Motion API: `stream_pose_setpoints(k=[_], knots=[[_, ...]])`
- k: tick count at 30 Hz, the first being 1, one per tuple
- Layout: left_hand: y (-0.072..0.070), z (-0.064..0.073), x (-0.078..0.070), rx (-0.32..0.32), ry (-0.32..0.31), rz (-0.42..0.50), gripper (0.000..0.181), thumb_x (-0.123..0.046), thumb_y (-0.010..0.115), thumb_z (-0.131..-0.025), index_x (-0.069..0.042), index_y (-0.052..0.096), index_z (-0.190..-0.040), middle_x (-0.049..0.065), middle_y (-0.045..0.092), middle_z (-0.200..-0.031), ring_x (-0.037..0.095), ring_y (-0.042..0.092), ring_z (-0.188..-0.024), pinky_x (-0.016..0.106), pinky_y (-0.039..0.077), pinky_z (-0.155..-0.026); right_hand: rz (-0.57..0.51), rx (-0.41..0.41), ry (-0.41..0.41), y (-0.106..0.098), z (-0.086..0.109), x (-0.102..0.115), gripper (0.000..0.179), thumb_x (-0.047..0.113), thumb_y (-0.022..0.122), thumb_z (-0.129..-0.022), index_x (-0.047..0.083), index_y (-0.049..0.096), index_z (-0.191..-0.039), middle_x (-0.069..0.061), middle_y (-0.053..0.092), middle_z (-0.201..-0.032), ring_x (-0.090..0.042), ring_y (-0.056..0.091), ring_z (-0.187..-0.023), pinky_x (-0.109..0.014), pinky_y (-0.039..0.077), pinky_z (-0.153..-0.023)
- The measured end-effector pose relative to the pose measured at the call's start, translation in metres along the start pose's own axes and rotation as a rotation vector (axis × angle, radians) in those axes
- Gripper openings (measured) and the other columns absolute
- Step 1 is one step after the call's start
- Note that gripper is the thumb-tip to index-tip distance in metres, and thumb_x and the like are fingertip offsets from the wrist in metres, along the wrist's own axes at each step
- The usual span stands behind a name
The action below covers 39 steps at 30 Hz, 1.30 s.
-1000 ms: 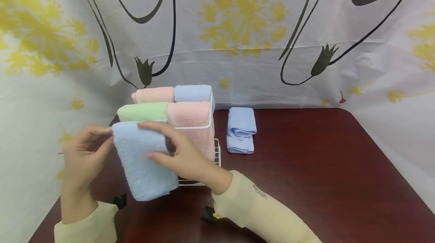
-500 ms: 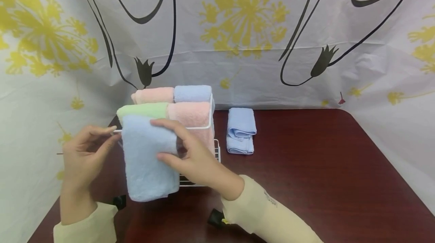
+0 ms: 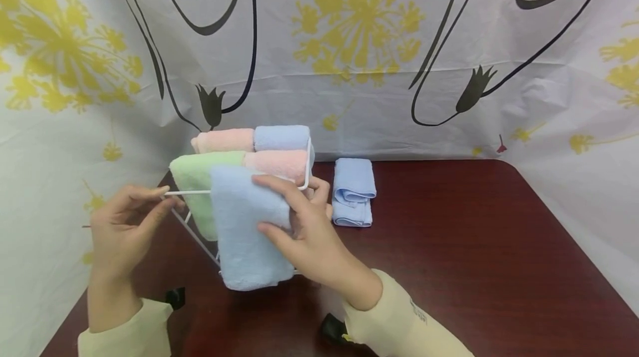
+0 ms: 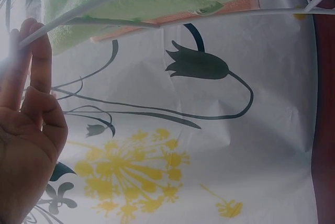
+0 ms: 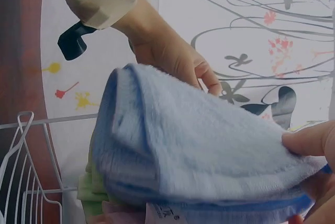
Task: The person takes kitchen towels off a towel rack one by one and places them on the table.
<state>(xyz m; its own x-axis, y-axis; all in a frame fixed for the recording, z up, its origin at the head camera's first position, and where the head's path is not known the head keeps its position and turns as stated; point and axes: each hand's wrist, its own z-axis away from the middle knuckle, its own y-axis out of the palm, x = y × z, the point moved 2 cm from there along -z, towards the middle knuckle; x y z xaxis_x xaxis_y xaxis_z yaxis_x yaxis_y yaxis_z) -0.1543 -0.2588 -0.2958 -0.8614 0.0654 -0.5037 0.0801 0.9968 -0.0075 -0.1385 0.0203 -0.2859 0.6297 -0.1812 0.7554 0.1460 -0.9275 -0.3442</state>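
Observation:
My left hand [image 3: 122, 229] pinches the front left corner of a white wire basket [image 3: 189, 192] between thumb and fingertips. In the left wrist view those fingers touch a white rod [image 4: 104, 7]. My right hand [image 3: 319, 240] grips a folded light blue towel [image 3: 249, 229] by its right side, thumb on the near face. The towel is held upright across the basket's front and hides much of it. In the right wrist view its folded layers [image 5: 199, 135] show, with my left hand [image 5: 172, 62] behind. Behind the held towel sit a green towel [image 3: 199, 164] and a pink towel [image 3: 279, 161].
Farther back in the basket are another pink towel [image 3: 224, 139] and a blue one [image 3: 282, 138]. A separate folded blue towel [image 3: 354, 190] lies on the dark red table [image 3: 449, 246], right of the basket. A patterned white curtain [image 3: 369, 107] stands behind the table.
My right hand has carried the blue towel to the right, baring the basket's front left rod and more of the green towel. My left hand stays in about the same place.

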Motion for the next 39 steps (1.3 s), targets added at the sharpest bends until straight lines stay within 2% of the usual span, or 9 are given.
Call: stream_pose_setpoints(k=[7,16,18,20,22,24,26,32,39], knots=[[0.001,0.002,0.000,-0.013,-0.011,0.040,0.019,0.028,0.060,-0.080,0.030,0.055,-0.098,0.015,0.076,-0.090,0.018,0.075,-0.081,0.021,0.061,-0.078,0.025,-0.069,-0.014,-0.005,0.006,0.001,0.056,0.014,0.075,-0.088,0.026,0.055,-0.138,0.007,0.062,-0.130,-0.020,0.011,-0.138,-0.050,0.015,-0.097],[0.003,0.000,-0.001,-0.001,0.001,0.013,0.020,0.027,0.062,-0.081,0.030,0.055,-0.099,0.014,0.076,-0.090,0.017,0.074,-0.080,0.020,0.060,-0.077,-0.088,-0.060,-0.080,-0.011,0.004,-0.002,0.060,0.005,0.075,-0.086,0.015,0.051,-0.140,-0.006,0.034,-0.153,-0.017,0.011,-0.151,-0.059,0.005,-0.111],[0.003,0.000,-0.001,0.001,0.003,0.009,0.020,0.026,0.062,-0.081,0.030,0.056,-0.099,0.014,0.076,-0.090,0.017,0.074,-0.079,0.020,0.060,-0.077,-0.119,-0.058,-0.097,-0.014,0.003,-0.002,0.062,0.002,0.074,-0.086,0.013,0.049,-0.141,-0.007,0.033,-0.155,-0.016,0.018,-0.151,-0.056,0.009,-0.116],[0.003,0.000,-0.002,0.002,0.004,0.012,0.020,0.026,0.062,-0.081,0.029,0.056,-0.100,0.014,0.076,-0.090,0.017,0.074,-0.079,0.020,0.060,-0.077,-0.161,-0.057,-0.107,-0.016,0.001,-0.002,0.063,-0.001,0.073,-0.086,0.010,0.047,-0.142,-0.007,0.036,-0.154,-0.017,0.034,-0.145,-0.047,0.026,-0.117],[0.003,0.000,-0.002,0.002,0.001,0.011,0.020,0.026,0.062,-0.081,0.029,0.056,-0.100,0.014,0.076,-0.090,0.017,0.074,-0.079,0.020,0.060,-0.077,-0.207,-0.058,-0.103,-0.018,-0.001,-0.001,0.064,-0.004,0.071,-0.087,0.010,0.044,-0.144,-0.007,0.042,-0.150,-0.019,0.048,-0.132,-0.039,0.049,-0.104],[0.003,0.000,-0.002,0.003,-0.005,0.013,0.020,0.027,0.061,-0.081,0.029,0.056,-0.101,0.014,0.076,-0.090,0.017,0.074,-0.080,0.020,0.060,-0.078,-0.270,-0.059,-0.099,-0.021,-0.003,0.000,0.064,-0.007,0.068,-0.088,0.008,0.042,-0.145,-0.009,0.046,-0.144,-0.021,0.056,-0.116,-0.038,0.060,-0.085],[0.003,0.000,-0.002,0.003,-0.012,0.018,0.020,0.027,0.060,-0.081,0.029,0.056,-0.101,0.014,0.076,-0.091,0.017,0.074,-0.080,0.020,0.060,-0.078,-0.335,-0.056,-0.092,-0.023,-0.005,0.001,0.065,-0.009,0.065,-0.089,0.008,0.039,-0.146,-0.011,0.047,-0.137,-0.023,0.057,-0.103,-0.037,0.062,-0.076],[0.002,0.002,-0.002,-0.005,-0.024,0.004,0.020,0.028,0.059,-0.081,0.029,0.056,-0.101,0.013,0.076,-0.090,0.017,0.074,-0.079,0.020,0.060,-0.077,-0.402,-0.080,-0.106,-0.028,-0.012,0.000,0.070,-0.012,0.064,-0.088,0.007,0.034,-0.147,-0.016,0.047,-0.129,-0.025,0.057,-0.103,-0.039,0.061,-0.076],[0.003,0.002,-0.002,-0.013,-0.011,-0.005,0.020,0.028,0.060,-0.081,0.027,0.058,-0.101,0.013,0.076,-0.089,0.016,0.074,-0.079,0.020,0.060,-0.077,-0.397,-0.145,-0.129,-0.030,-0.020,-0.003,0.073,-0.015,0.066,-0.083,0.004,0.032,-0.145,-0.015,0.042,-0.138,-0.025,0.055,-0.108,-0.039,0.061,-0.079]])
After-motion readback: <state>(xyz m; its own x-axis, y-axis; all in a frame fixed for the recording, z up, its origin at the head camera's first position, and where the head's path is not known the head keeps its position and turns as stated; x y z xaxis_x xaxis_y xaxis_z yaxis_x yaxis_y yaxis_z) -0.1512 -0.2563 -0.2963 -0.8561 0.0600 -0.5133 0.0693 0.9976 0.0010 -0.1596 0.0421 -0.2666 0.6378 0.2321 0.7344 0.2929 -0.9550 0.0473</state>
